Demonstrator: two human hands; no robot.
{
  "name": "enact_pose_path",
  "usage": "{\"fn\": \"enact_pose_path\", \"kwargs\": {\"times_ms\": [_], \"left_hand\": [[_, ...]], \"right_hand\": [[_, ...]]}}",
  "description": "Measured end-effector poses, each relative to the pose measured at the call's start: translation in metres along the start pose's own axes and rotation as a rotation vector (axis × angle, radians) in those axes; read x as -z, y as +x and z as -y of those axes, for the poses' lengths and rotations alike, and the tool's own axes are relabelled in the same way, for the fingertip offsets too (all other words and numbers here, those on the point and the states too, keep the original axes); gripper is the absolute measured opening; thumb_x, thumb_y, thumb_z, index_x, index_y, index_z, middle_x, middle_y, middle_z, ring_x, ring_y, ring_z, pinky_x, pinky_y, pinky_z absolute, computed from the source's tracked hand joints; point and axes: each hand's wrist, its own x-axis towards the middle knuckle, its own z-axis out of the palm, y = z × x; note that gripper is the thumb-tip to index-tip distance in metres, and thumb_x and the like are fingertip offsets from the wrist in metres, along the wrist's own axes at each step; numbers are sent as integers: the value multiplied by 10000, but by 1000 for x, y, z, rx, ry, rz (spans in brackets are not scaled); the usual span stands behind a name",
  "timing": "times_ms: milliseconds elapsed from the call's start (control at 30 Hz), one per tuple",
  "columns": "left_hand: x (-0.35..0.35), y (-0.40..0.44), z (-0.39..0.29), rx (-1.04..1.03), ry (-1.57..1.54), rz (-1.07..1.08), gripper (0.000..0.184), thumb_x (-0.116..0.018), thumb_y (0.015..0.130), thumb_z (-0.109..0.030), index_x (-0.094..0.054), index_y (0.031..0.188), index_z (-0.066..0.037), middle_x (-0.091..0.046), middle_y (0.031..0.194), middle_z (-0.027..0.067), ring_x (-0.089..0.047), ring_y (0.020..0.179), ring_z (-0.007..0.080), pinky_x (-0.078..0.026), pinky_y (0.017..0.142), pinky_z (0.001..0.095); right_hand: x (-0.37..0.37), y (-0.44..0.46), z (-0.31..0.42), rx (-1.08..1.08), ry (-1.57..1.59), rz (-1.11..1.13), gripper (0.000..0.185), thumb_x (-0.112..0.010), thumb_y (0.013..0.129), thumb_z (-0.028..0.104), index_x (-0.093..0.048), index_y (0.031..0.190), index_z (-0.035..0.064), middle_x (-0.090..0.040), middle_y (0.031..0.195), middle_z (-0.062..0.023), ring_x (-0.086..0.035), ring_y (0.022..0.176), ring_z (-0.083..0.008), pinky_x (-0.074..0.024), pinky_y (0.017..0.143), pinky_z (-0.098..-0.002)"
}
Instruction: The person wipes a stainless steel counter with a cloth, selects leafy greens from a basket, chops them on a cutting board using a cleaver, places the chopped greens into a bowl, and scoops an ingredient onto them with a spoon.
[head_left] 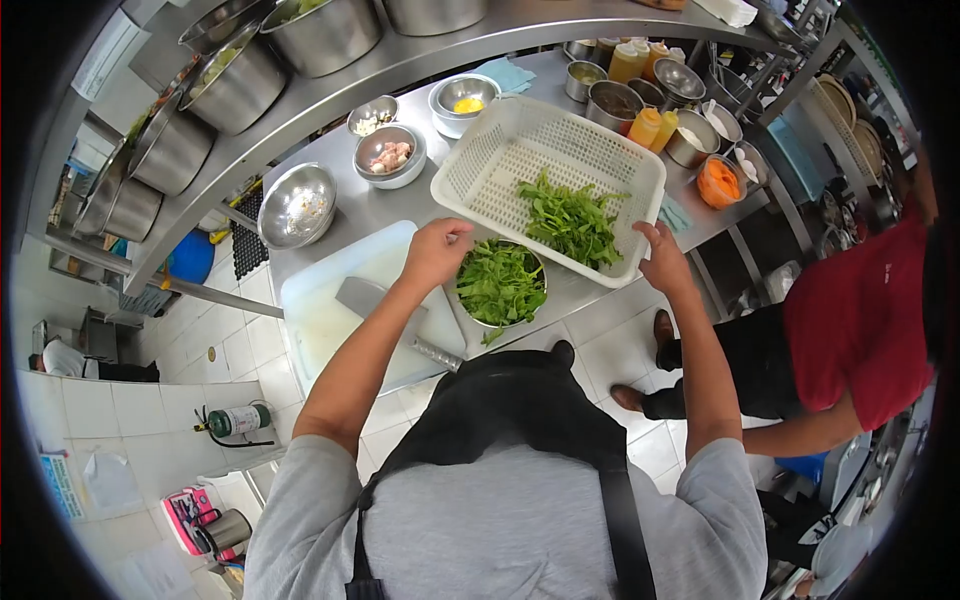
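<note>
A white perforated plastic basket (480, 158) sits tilted on the steel counter, with leafy greens (575, 220) in its near right part. My right hand (664, 258) grips the basket's right end, fingers and thumb at the rim. Just in front of the basket stands a round bowl (543, 290) heaped with more green leaves (498, 284). My left hand (436, 252) is beside the bowl's left rim, its fingers curled in; whatever they may hold is hidden. Under my left forearm a cleaver (362, 296) lies on the white cutting board (325, 325), handle towards me.
Metal bowls (297, 207) stand left of the basket, one with pinkish meat pieces (390, 156). Sauce bottles (646, 126) and a tub of orange shreds (718, 184) are at right. A shelf (420, 48) with pots overhangs the counter. A person in a red shirt (860, 315) stands close on my right.
</note>
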Motion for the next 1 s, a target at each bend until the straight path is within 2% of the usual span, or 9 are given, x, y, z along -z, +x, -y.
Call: {"fn": "enact_pose_path", "kwargs": {"times_ms": [167, 267, 400, 567, 667, 733, 800, 867, 1000], "left_hand": [[-18, 18, 28, 240, -166, -41, 368, -705, 1007, -333, -739, 1249, -58, -772, 1176, 118, -720, 1025, 217, -581, 857, 372], [-13, 16, 3, 419, -445, 0, 404, -671, 1061, -390, -677, 1353, -110, -714, 1237, 19, -647, 1109, 159, -534, 936, 340], [-9, 11, -13, 249, -543, 37, 400, -621, 1099, -397, -640, 1413, -150, -669, 1315, 4, -608, 1190, 145, -524, 957, 352], [14, -7, -50, 95, -665, 117, 368, -585, 1122, -364, -641, 1422, -159, -663, 1348, -4, -599, 1224, 144, -514, 1007, 371], [15, 5, -7, 167, -684, 54, 395, -592, 1113, -366, -637, 1422, -123, -666, 1375, 23, -595, 1265, 160, -493, 1058, 371], [12, 5, 18, 242, -576, 30, 450, -625, 1084, -377, -638, 1415, -73, -685, 1344, 99, -628, 1231, 209, -506, 1041, 373], [5, 8, 45, 260, -460, 47, 500, -652, 1059, -393, -637, 1410, -37, -694, 1343, 162, -647, 1233, 263, -507, 1049, 385], [-11, 7, 75, 218, -335, 93, 542, -672, 1038, -411, -634, 1405, -14, -693, 1372, 212, -654, 1270, 321, -498, 1083, 406], [-30, 9, 91, 243, -257, 165, 593, -706, 1013, -427, -615, 1427, -13, -690, 1364, 181, -639, 1264, 289, -483, 1094, 390]], "right_hand": [[19, 10, 6, 157, 291, 35, 582, -903, 738, 42, -635, 1233, 191, -561, 1429, -159, -610, 1288, -412, -540, 1097, -463], [38, 4, 24, 139, 542, -18, 528, -893, 747, -3, -652, 1188, 162, -557, 1392, -115, -614, 1280, -348, -579, 1054, -431], [89, -19, 31, 52, 719, 13, 500, -843, 779, -74, -655, 1198, 125, -543, 1386, -67, -592, 1310, -241, -623, 979, -374], [143, -82, 9, 112, 742, -108, 498, -756, 812, -131, -639, 1231, 113, -552, 1362, -27, -571, 1316, -190, -614, 971, -339], [191, -136, 15, 29, 700, -214, 491, -808, 805, -32, -624, 1228, 132, -574, 1286, -13, -561, 1225, -170, -437, 1102, -322], [213, -171, 5, 1, 608, -298, 495, -809, 822, -15, -607, 1246, 140, -567, 1290, -5, -558, 1208, -173, -450, 1093, -327], [226, -204, 1, 16, 685, -367, 491, -797, 847, -10, -588, 1262, 149, -562, 1294, -16, -554, 1196, -182, -460, 1072, -327], [242, -232, 17, -25, 860, -375, 358, -717, 941, 71, -565, 1256, 146, -566, 1355, -97, -577, 1215, -230, -489, 1074, -364], [250, -272, 54, -57, 1088, -481, 198, -607, 1012, 175, -563, 1201, 139, -587, 1378, -195, -619, 1201, -322, -537, 1063, -458]]}}
